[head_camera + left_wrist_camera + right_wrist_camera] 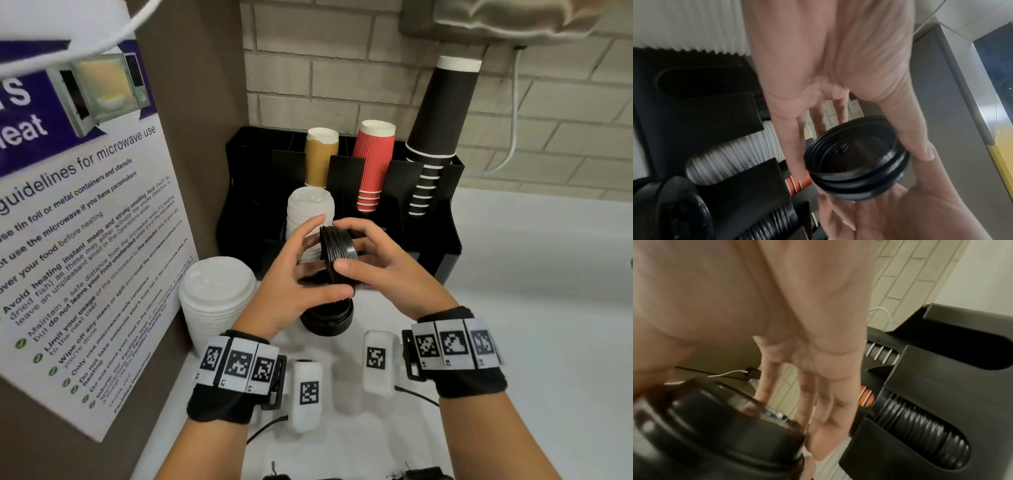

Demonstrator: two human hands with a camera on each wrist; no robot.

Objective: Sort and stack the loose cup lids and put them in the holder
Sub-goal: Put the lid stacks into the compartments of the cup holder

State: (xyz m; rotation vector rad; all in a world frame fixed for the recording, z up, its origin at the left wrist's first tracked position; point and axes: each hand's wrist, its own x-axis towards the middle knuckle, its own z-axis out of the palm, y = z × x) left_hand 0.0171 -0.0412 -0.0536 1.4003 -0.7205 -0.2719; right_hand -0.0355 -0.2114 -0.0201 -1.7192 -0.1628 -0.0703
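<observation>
- A short stack of black lids (337,253) is held on its side, in the air, between both hands, in front of the black holder (445,246) and above the white counter (531,308).
- The left hand (291,277) is curled round the near and left side of the stack, with the thumb laid under it and the fingers raised behind it.
- The right hand (383,267) is closed on the stack from the right; its thumb is pressed on the rim nearest the camera, and its fingers are arched over the top.
- In the left wrist view the black lids (856,164) are seen hollow side up, pinched between the left thumb and fingers.
- In the right wrist view the stack (719,426) is blurred, so the number of lids cannot be told.
- A second, low pile of black lids (327,317) is stood on the counter just below the hands.
- A tall stack of white lids (217,301) is stood at the counter's left edge, beside a microwave poster (85,219).
- Another stack of white lids (308,212) is seen in a front slot of the holder, behind the left hand.
- In the holder's rear slots, upside-down stacks of tan cups (321,157), red cups (373,164) and black cups (442,130) are held.
</observation>
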